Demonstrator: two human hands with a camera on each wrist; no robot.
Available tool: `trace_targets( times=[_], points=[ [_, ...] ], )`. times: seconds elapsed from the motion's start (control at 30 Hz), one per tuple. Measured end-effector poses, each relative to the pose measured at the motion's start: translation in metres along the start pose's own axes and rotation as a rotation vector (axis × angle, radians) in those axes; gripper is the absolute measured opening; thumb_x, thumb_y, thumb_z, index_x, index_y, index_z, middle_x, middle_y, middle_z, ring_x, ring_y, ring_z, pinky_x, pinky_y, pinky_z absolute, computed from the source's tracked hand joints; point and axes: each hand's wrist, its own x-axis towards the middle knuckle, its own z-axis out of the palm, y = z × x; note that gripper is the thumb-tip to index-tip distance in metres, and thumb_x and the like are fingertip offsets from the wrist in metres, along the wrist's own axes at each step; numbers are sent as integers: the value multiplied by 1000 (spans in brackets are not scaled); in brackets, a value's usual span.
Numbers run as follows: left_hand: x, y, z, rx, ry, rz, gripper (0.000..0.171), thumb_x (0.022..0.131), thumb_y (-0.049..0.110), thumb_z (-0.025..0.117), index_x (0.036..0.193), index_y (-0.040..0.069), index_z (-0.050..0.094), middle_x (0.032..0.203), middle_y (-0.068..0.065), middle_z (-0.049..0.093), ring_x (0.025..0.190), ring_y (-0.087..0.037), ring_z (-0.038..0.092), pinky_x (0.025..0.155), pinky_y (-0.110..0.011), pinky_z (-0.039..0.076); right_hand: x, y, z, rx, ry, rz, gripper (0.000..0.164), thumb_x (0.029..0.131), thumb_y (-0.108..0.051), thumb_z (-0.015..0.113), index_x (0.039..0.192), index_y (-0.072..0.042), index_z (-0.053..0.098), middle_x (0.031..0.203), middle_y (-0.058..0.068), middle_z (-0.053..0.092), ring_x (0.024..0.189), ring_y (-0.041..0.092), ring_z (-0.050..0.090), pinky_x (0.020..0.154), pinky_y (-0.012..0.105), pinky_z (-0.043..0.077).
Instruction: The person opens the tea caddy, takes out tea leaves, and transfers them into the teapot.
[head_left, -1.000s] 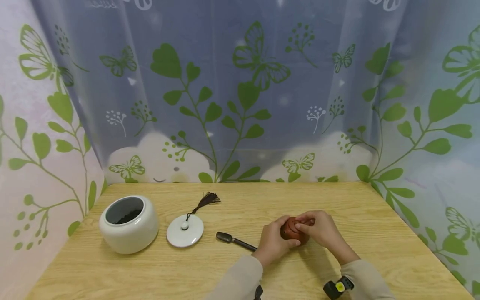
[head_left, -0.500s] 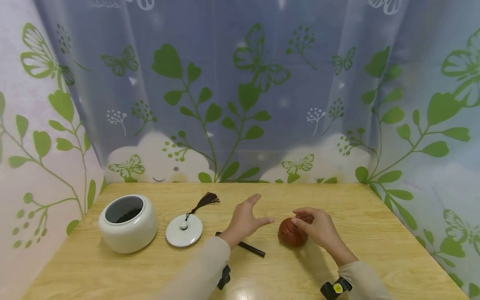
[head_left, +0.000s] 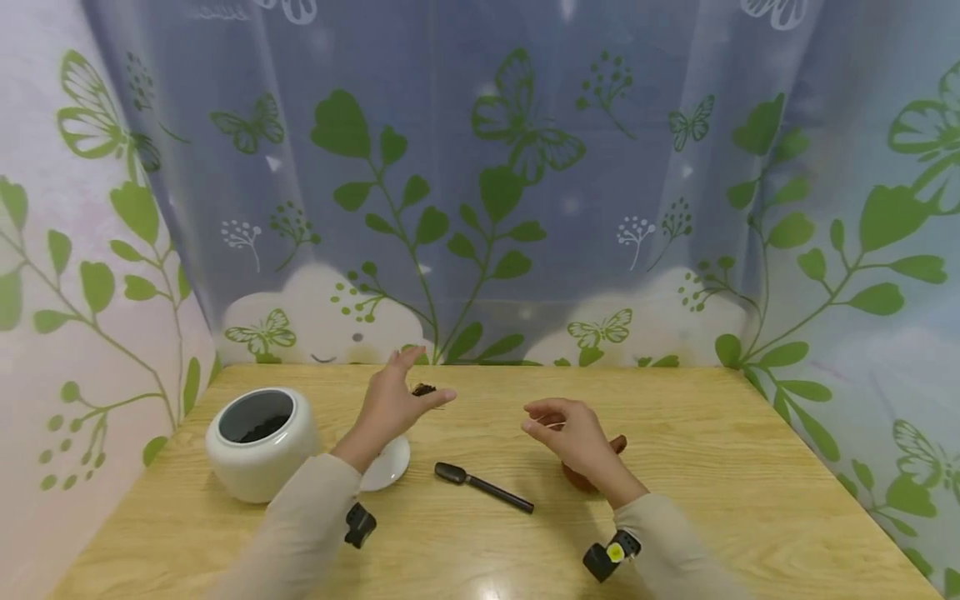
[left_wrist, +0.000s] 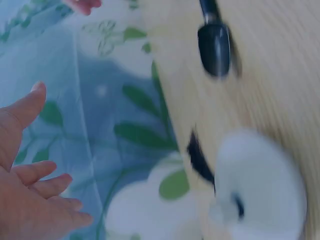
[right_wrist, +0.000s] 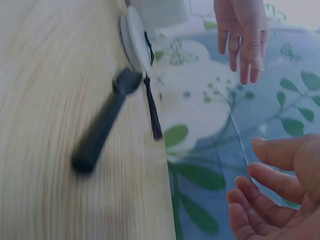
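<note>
My left hand (head_left: 386, 408) hovers above the white lid (head_left: 390, 467) with thumb and fingers spread apart; it covers the lid's knob and part of its dark tassel (head_left: 423, 389). In the left wrist view the lid (left_wrist: 267, 185) shows its knob and tassel. My right hand (head_left: 573, 437) is in the air in front of a small reddish-brown clay teapot (head_left: 577, 479), hiding most of it. The right wrist view shows that hand (right_wrist: 277, 195) holding nothing, its fingers loosely bent. Between the hands, a black scoop (head_left: 487, 490) lies on the table.
A rounded white jar (head_left: 258, 467) stands uncovered at the left, with dark bits (head_left: 264, 427) inside. The wooden table (head_left: 675, 400) meets a patterned curtain (head_left: 450, 208) along its back edge. Black devices are strapped to both wrists.
The left hand has let go of the teapot and moved left to above the lid. The right hand has come off the teapot's top and shifted left. The teapot stays in place.
</note>
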Motion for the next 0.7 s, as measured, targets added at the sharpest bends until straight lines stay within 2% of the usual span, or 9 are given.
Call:
trace_targets(
  times=[0.17, 0.43, 0.6, 0.7],
  points=[
    [-9, -20, -35, 59, 38, -4, 90, 81, 41, 76, 150, 7, 30, 155, -22, 22, 144, -42, 13, 109, -62, 25, 10, -15, 27, 31, -75, -27, 25, 88, -19, 71, 112, -11, 70, 109, 10, 68, 93, 21, 64, 75, 34, 55],
    [-38, -47, -87, 162, 94, -50, 102, 80, 55, 71, 153, 5, 21, 156, -25, 16, 142, -48, 10, 105, -70, 21, 23, -40, 73, 32, -202, -114, 26, 89, -20, 69, 113, -8, 70, 111, 13, 67, 95, 25, 62, 73, 31, 54],
    [-58, -68, -113, 197, 127, -104, 105, 81, 57, 69, 154, 5, 14, 156, -27, 12, 137, -55, 13, 100, -73, 23, 29, -55, 101, 21, -234, -123, 26, 88, -19, 71, 112, -8, 70, 111, 10, 68, 96, 25, 63, 76, 30, 53],
    [-68, -80, -125, 183, 145, -133, 106, 82, 56, 69, 154, 5, 12, 156, -28, 11, 135, -57, 16, 97, -74, 25, 33, -63, 119, -6, -242, -133, 27, 87, -19, 73, 110, -7, 71, 109, 7, 69, 95, 24, 64, 76, 27, 52]
  ],
)
